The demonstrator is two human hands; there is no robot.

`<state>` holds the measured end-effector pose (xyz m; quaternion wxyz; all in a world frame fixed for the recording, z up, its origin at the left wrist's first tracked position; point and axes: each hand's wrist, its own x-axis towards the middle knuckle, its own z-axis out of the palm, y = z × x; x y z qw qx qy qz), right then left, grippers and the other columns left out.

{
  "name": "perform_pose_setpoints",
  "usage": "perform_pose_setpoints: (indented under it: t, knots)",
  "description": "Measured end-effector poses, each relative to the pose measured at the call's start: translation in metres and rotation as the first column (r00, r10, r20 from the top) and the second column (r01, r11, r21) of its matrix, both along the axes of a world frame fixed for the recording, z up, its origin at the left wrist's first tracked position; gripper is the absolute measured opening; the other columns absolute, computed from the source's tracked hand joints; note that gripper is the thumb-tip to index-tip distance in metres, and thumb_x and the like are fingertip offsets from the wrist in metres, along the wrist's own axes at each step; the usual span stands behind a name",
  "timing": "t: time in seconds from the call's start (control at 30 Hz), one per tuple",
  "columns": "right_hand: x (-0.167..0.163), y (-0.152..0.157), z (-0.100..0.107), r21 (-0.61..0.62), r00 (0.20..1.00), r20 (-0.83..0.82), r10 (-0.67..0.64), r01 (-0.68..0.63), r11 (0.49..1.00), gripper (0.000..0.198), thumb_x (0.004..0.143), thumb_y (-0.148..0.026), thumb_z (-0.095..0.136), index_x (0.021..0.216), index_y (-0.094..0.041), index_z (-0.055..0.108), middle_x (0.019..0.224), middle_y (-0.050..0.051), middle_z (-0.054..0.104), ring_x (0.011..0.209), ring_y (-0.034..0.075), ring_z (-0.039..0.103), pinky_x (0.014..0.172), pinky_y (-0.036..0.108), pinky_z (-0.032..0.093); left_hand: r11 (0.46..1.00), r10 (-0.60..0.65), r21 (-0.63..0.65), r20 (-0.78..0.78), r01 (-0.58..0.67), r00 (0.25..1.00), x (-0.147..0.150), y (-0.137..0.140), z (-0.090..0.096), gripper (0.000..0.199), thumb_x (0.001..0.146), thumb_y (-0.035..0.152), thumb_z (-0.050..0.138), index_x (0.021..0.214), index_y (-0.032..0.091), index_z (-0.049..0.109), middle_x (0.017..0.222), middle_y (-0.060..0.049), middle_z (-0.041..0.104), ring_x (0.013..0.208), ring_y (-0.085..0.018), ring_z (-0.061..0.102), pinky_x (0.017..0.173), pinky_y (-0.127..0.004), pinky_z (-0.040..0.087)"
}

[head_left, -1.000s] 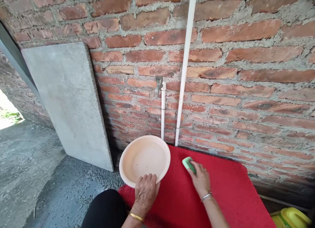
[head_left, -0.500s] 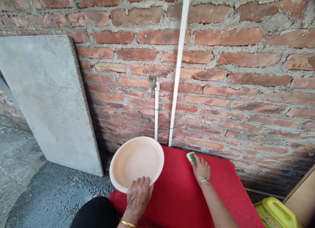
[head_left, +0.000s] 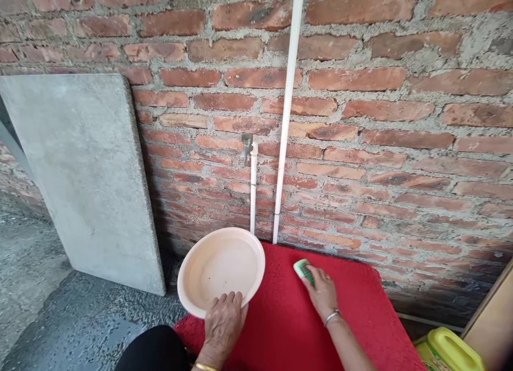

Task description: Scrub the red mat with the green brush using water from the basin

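Note:
My left hand (head_left: 226,325) grips the near rim of a pale pink plastic basin (head_left: 228,261), fingers over the edge and thumb hidden. The basin tilts over the left edge of the red surface, with a few dark specks inside. On the right, my right hand (head_left: 323,296) is closed round a green and white scrubbing brush (head_left: 303,270), held at the far part of the red surface (head_left: 288,328). Whether the bristles touch the surface I cannot tell.
Behind stands a brick wall (head_left: 356,79) with a tap (head_left: 246,148) and white pipes (head_left: 285,114). A grey slab (head_left: 92,173) leans at left above wet concrete floor (head_left: 100,323). A yellow jug (head_left: 451,349) is at lower right, beside a wooden board (head_left: 492,312).
My right hand and the brush have shifted left across the red surface. My left hand still holds the basin, which has barely moved. The view has tipped slightly upward.

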<state>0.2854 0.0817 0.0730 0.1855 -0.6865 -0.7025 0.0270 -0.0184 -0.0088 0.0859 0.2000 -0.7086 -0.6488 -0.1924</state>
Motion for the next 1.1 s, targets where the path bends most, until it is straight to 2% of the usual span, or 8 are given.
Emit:
perform_pose_setpoints:
  t: [0.17,0.33,0.47,0.57,0.73,0.87,1.0,1.1]
  knots:
    - [-0.090,-0.002,0.000,-0.003,0.938,0.004,0.346,-0.346,0.938,0.029,0.094,-0.039,0.054,0.121,-0.038,0.064,0.121,-0.001,0.067,0.111,0.020,0.058,0.096,0.033,0.040,1.000,-0.016,0.001,-0.009,0.016,1.000,-0.003,0.000,-0.001,0.010,0.087,0.019,0.064,0.078,0.024,0.066,0.070,0.002,0.065,0.071,-0.021,0.061,0.072,-0.036,0.034]
    - [-0.101,0.023,0.000,-0.024,0.947,0.038,0.320,-0.319,0.947,0.032,0.096,-0.042,0.050,0.126,-0.037,0.061,0.121,0.002,0.066,0.111,0.022,0.057,0.095,0.036,0.038,1.000,-0.020,0.000,-0.021,0.020,1.000,-0.004,0.000,-0.002,0.017,0.089,0.019,0.059,0.074,0.024,0.065,0.068,0.001,0.064,0.070,-0.021,0.059,0.073,-0.037,0.033]
    - [-0.056,0.054,-0.001,-0.039,0.992,0.081,0.100,-0.097,0.995,0.038,0.098,-0.042,0.046,0.132,-0.033,0.058,0.124,0.008,0.065,0.109,0.025,0.057,0.094,0.039,0.038,0.999,-0.034,0.006,-0.041,0.034,0.999,-0.005,0.000,-0.004,0.021,0.092,0.019,0.054,0.073,0.024,0.064,0.068,0.001,0.063,0.070,-0.021,0.059,0.073,-0.037,0.033]
    - [0.000,0.061,-0.001,-0.038,0.988,0.112,-0.110,0.115,0.993,0.042,0.098,-0.042,0.043,0.134,-0.027,0.058,0.123,0.012,0.064,0.108,0.028,0.058,0.091,0.043,0.039,1.000,-0.027,0.002,-0.055,0.028,0.998,-0.005,0.000,-0.003,0.024,0.093,0.019,0.052,0.072,0.024,0.063,0.068,0.000,0.063,0.070,-0.021,0.059,0.073,-0.037,0.033]
    - [0.103,0.035,-0.001,-0.009,0.897,0.115,-0.427,0.431,0.902,0.047,0.097,-0.043,0.040,0.135,-0.022,0.056,0.124,0.019,0.063,0.107,0.034,0.061,0.089,0.051,0.042,1.000,-0.019,0.004,-0.074,0.019,0.997,-0.003,0.000,-0.002,0.024,0.094,0.019,0.051,0.074,0.023,0.064,0.068,-0.001,0.063,0.070,-0.022,0.059,0.072,-0.037,0.034]
    - [0.167,-0.005,-0.003,-0.004,0.805,0.056,-0.591,0.592,0.806,0.048,0.095,-0.047,0.037,0.131,-0.022,0.058,0.124,0.021,0.064,0.098,0.033,0.066,0.082,0.050,0.047,1.000,-0.019,-0.005,-0.076,0.018,0.997,-0.004,0.000,-0.002,0.025,0.095,0.021,0.048,0.077,0.023,0.065,0.070,-0.001,0.065,0.070,-0.021,0.060,0.072,-0.036,0.035]
    - [0.210,-0.044,-0.009,-0.021,0.735,-0.030,-0.677,0.677,0.736,0.052,0.092,-0.050,0.035,0.125,-0.019,0.061,0.111,0.021,0.068,0.084,0.029,0.069,0.071,0.042,0.051,1.000,-0.017,-0.024,-0.060,0.016,0.998,-0.007,0.000,-0.002,0.026,0.096,0.023,0.046,0.079,0.023,0.067,0.072,-0.001,0.067,0.072,-0.020,0.062,0.073,-0.035,0.037]
    - [0.222,-0.062,-0.015,0.010,0.721,-0.084,-0.688,0.691,0.723,0.055,0.091,-0.052,0.034,0.125,-0.016,0.060,0.109,0.021,0.069,0.089,0.030,0.069,0.073,0.042,0.053,0.999,-0.026,-0.030,-0.055,0.025,0.998,-0.009,0.001,-0.002,0.028,0.097,0.025,0.046,0.080,0.024,0.068,0.073,-0.001,0.069,0.073,-0.020,0.062,0.072,-0.034,0.037]
